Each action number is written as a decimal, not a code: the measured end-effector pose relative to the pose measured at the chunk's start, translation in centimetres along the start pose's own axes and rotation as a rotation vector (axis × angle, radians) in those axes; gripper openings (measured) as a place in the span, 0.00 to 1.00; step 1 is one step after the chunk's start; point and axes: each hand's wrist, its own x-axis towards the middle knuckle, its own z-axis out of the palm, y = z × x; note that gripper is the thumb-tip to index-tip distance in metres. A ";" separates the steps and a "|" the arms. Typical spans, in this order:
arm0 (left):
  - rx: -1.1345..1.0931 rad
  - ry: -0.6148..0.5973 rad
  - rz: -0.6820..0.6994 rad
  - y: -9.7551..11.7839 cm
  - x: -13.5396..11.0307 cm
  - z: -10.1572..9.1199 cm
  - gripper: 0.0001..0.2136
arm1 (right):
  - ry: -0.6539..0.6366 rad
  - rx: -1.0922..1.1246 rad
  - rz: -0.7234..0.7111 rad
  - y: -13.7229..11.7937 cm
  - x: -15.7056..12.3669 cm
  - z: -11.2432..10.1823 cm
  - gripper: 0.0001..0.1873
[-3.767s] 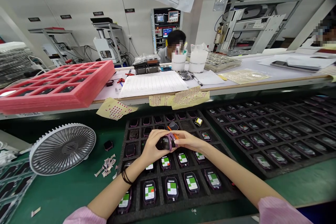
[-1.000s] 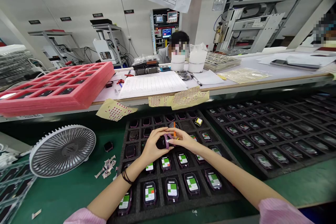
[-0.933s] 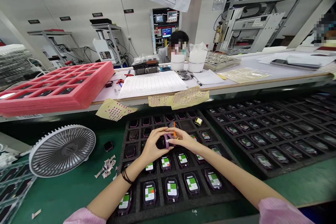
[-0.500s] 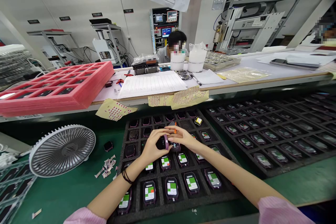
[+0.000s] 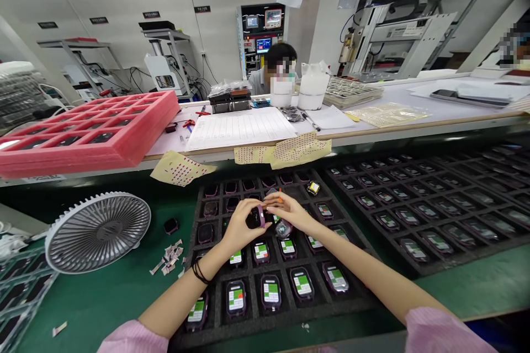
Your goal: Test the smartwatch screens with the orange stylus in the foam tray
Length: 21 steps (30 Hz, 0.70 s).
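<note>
Head view: holds in the left hand [image 5: 239,223] a purple-rimmed watch case [image 5: 261,216], clamped on its edge between the thumb and the curved fingers. Has just beside it the right hand [image 5: 293,214], with bent fingers and with an orange stick [image 5: 280,195] among them, for the most part hidden. Shows also, under the right hand, a dark, shiny watch part [image 5: 284,229]; cannot tell whether gripped or only covered. Below both hands, presents a black foam tray [image 5: 253,299], with purple-edged watches [image 5: 271,292] in many compartments, the nearest ones with green and white screens. In the far right corner of this tray, shows a small part with yellow label [image 5: 313,188]. To the left, on the green table [image 5: 95,309], shows a loose dark watch [image 5: 170,225], a small pile of pale scraps [image 5: 170,257] and a grey fan [image 5: 99,231], tilted upward. To the right, shows a second foam tray [image 5: 455,266], also with watches. Farther, on the raised shelf, carries a pink foam tray [image 5: 136,140], a printed form [image 5: 244,126] and two white containers [image 5: 312,88], partly in front of a seated person [image 5: 258,84].
</note>
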 end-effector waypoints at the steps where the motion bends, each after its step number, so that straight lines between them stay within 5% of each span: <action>1: -0.001 0.001 -0.001 0.0 0.0 0.0 0.16 | 0.005 -0.028 -0.014 -0.3 0.0 -0.2 0.16; 9: 0.004 -0.018 -0.020 -0.1 -0.2 0.1 0.16 | -0.178 -0.605 -0.102 -3.2 -1.1 -2.7 0.19; 13: 0.036 -0.119 0.035 -0.2 0.0 -0.1 0.18 | 0.068 -0.608 -0.152 -2.8 -0.8 -2.7 0.19; 21: 0.328 -0.629 0.440 2.9 3.9 -0.5 0.19 | 0.335 -0.279 -0.117 -1.7 -0.3 -2.9 0.28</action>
